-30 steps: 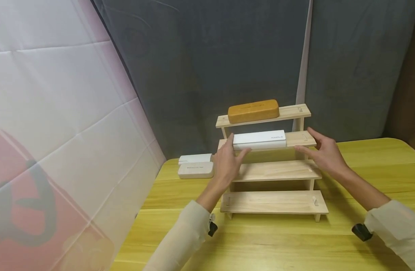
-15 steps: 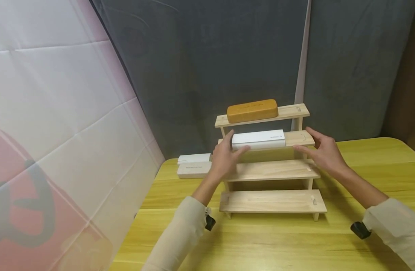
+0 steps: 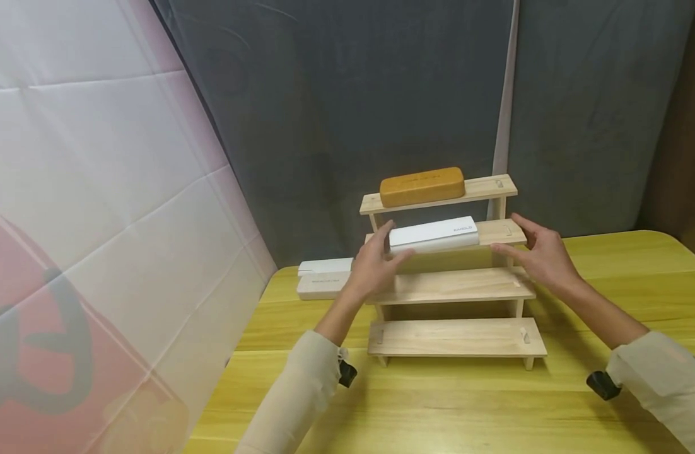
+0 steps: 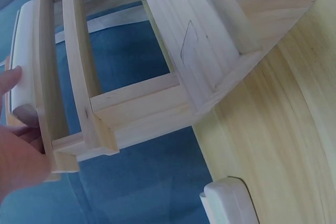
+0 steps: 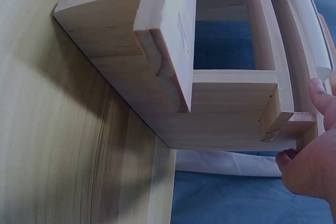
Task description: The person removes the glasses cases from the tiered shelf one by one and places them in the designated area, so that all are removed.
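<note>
In the head view a white glasses case (image 3: 432, 234) lies along the second-highest step of a wooden stepped shelf (image 3: 461, 338), its left end angled slightly toward the front. My left hand (image 3: 376, 261) grips that end, with the thumb on the case's front side; the left wrist view shows the same thumb (image 4: 9, 78) on the case. On the right, my right hand (image 3: 546, 258) holds the end of the same step between thumb and fingers. The right wrist view shows its thumb (image 5: 318, 92) near the case's right end. A tan-orange glasses case (image 3: 422, 187) sits on the top step.
Left of the shelf, a beige case (image 3: 323, 286) and a white case (image 3: 326, 267) lie on the yellow wooden table (image 3: 449, 416). A dark grey curtain (image 3: 347, 113) hangs behind, and a white printed cloth (image 3: 115, 151) stands on the left.
The white glasses case has turned slightly, its left end coming toward the front. My left hand has shifted a little to the left; the right hand keeps its hold on the step.
</note>
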Demonstrator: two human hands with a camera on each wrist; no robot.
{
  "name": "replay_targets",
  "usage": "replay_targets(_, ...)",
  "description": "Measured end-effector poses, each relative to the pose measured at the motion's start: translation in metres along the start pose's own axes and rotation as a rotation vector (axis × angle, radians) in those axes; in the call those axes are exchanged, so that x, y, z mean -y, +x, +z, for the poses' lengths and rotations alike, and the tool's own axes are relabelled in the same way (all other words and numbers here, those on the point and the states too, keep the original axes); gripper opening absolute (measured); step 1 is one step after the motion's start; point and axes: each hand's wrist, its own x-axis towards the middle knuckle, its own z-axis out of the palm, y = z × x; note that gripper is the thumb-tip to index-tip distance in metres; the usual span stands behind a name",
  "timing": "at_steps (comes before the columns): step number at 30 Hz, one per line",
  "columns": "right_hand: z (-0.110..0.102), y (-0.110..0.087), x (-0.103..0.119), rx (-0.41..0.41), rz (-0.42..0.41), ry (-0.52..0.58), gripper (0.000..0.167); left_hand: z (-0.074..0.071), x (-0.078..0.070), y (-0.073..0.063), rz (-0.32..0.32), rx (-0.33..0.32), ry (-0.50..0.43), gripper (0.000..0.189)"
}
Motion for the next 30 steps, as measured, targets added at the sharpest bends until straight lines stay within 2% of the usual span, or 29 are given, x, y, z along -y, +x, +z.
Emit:
replay_targets(3, -0.0004, 0.0001, -0.0003, -0.002, -0.003, 0.0, 0.092, -0.0016, 0.0013, -0.0004, 0.0, 0.015, -0.025, 0.078)
replay_targets(11, 0.0001, 0.0007, -0.0006, -0.003, 0.0, -0.006, 0.092, -0.0019, 0.0053, 0.0006, 0.004, -0.015, -0.073, 0.072)
replay_targets(17, 0.0003, 0.0009, -0.0003, 0.003, -0.003, 0.001, 0.092, -0.0053, 0.0063, -0.001, -0.003, 0.029, -0.086, 0.072)
replay_targets(21, 0.0001, 0.0013, -0.0004, 0.004, 0.0, -0.002, 0.093, -0.0074, 0.0069, -0.0008, 0.014, 0.047, -0.079, 0.069)
replay_targets(30, -0.0003, 0.0017, -0.0011, -0.007, -0.006, -0.01, 0.092, -0.006, 0.0099, 0.0006, 0.031, 0.015, -0.114, 0.065)
